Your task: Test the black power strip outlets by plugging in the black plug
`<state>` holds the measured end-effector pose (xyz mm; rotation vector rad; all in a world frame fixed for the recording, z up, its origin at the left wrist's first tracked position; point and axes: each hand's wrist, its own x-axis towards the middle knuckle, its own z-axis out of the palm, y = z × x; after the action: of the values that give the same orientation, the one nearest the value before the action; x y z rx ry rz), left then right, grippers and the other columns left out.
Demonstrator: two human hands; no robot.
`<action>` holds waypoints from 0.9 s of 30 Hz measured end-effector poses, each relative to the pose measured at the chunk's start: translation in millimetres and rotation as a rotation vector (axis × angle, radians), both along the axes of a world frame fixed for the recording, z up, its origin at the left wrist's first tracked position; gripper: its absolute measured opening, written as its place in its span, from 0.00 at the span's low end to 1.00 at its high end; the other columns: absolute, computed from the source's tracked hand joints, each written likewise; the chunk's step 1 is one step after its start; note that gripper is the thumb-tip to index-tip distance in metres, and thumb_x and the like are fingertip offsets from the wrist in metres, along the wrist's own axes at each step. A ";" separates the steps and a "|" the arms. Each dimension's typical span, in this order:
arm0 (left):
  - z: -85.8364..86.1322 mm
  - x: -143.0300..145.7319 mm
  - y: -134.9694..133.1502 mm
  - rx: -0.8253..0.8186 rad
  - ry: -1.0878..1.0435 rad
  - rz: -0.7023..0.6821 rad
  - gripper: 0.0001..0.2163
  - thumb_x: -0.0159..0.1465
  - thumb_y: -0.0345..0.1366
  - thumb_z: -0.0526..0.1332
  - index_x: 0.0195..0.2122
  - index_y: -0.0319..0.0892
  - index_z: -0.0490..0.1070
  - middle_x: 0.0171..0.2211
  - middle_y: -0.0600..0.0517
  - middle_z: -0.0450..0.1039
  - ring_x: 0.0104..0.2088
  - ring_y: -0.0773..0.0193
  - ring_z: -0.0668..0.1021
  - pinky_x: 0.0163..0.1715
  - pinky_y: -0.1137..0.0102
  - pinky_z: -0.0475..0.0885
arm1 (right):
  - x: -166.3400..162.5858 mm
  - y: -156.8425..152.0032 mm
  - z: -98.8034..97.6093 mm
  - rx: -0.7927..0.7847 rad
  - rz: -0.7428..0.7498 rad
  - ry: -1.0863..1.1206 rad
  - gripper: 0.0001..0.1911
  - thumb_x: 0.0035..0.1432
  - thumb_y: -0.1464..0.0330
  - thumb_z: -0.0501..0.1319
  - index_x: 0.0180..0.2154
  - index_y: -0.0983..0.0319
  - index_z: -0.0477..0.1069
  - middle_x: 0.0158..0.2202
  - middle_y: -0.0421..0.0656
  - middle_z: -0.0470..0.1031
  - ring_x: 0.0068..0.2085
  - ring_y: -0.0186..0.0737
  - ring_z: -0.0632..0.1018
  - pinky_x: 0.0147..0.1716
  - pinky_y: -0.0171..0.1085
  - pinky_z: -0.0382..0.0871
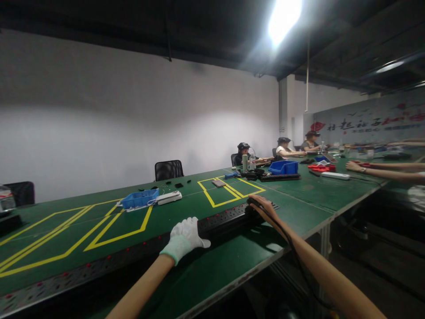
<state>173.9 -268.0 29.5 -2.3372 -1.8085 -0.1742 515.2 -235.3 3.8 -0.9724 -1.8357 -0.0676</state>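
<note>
The long black bar (139, 249) lies aslant on the table, from the lower left corner up to the right hand, its top dotted with red spots. The left hand (186, 239), in a white glove with a pale green cuff, is partly closed over the bar's middle, fingers bent across the top and thumb spread along the near side; it has hold of the bar. Farther along, the bare right hand (262, 206) curls loosely over something dark near the bar's far end; I cannot tell whether the fingers are closed on it. A black cable (291, 248) runs from that hand along the forearm.

The green table (299, 212) carries yellow tape (114, 240) laid in angular outlines beyond the bar. Past the nearest outlines sits a blue tray (141, 199), with a white strip (169, 197) just beside it. To the right, a flat phone-like thing (218, 183) lies within another taped shape. Farther right are a white block (335, 176), some red pieces (322, 169), another person's hand (355, 167), a blue bin (283, 167) and a clear bottle (252, 161). A black chair (168, 170) stands behind the table, three people in dark headgear sit along its far side, and a pale wall (133, 110) rises behind.
</note>
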 end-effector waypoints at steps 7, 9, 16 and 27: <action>5.5 -1.7 -3.7 -0.021 0.004 -0.032 0.42 0.37 0.69 0.56 0.45 0.40 0.66 0.41 0.41 0.70 0.41 0.47 0.74 0.40 0.57 0.69 | -1.4 5.7 4.5 -0.059 0.067 -0.050 0.17 0.58 0.62 0.57 0.49 0.57 0.69 0.50 0.45 0.71 0.51 0.44 0.71 0.54 0.45 0.63; 7.4 -5.1 -5.3 -0.051 -0.001 -0.049 0.41 0.37 0.68 0.57 0.45 0.41 0.66 0.41 0.42 0.70 0.41 0.48 0.74 0.40 0.58 0.69 | 5.4 9.8 11.4 -0.088 0.070 -0.053 0.17 0.57 0.61 0.57 0.47 0.58 0.71 0.47 0.45 0.72 0.49 0.45 0.73 0.51 0.45 0.65; 12.4 -17.6 -16.7 -0.087 -0.005 -0.087 0.38 0.38 0.65 0.59 0.43 0.41 0.66 0.40 0.43 0.70 0.41 0.49 0.74 0.41 0.60 0.68 | 2.9 1.9 17.8 -0.197 0.147 -0.064 0.17 0.57 0.62 0.57 0.48 0.57 0.70 0.48 0.44 0.73 0.49 0.44 0.73 0.50 0.44 0.66; 6.9 -84.6 -58.9 -0.080 -0.050 -0.124 0.35 0.41 0.61 0.61 0.45 0.44 0.66 0.40 0.47 0.71 0.39 0.52 0.75 0.41 0.61 0.67 | -57.8 -58.0 33.8 -0.165 0.219 -0.222 0.17 0.60 0.65 0.55 0.51 0.58 0.67 0.47 0.46 0.70 0.47 0.40 0.72 0.49 0.39 0.66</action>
<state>89.3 -326.9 36.4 -2.5243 -1.7232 -0.1814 457.4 -293.3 37.6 -0.8982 -2.1703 0.1162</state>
